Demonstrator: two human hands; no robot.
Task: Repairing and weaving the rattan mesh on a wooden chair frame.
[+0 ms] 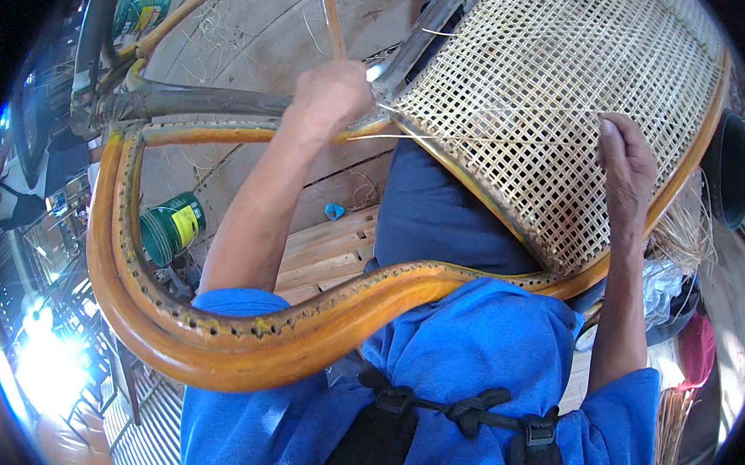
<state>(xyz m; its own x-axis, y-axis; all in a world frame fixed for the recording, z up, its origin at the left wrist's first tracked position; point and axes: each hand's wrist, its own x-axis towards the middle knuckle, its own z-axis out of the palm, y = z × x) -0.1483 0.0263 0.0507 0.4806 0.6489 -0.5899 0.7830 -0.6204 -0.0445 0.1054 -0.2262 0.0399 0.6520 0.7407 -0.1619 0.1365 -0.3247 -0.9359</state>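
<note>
A chair frame of glossy orange-brown wood (239, 364) curves across my lap, its inner edge lined with small holes. Pale woven cane webbing (557, 91) fills the panel at the right. Over the webbing my right hand (627, 166) pinches a thin cane strand (520, 142), which stretches leftward across the weave. My left hand (333, 96) is closed at the panel's left corner, beside the frame's joint. What its fingers hold is hidden, though a short pale strand end shows beside it. A slim wooden rod (330, 20) meets the top of this hand; whether it is gripped is unclear.
Two green buckets (173, 227) stand at the left, one lower and one farther up. Loose cane scraps lie on the floorboards. A bundle of cane fibres (684, 232) and a dark round container (727, 167) are at the right. Bright glare covers the lower left.
</note>
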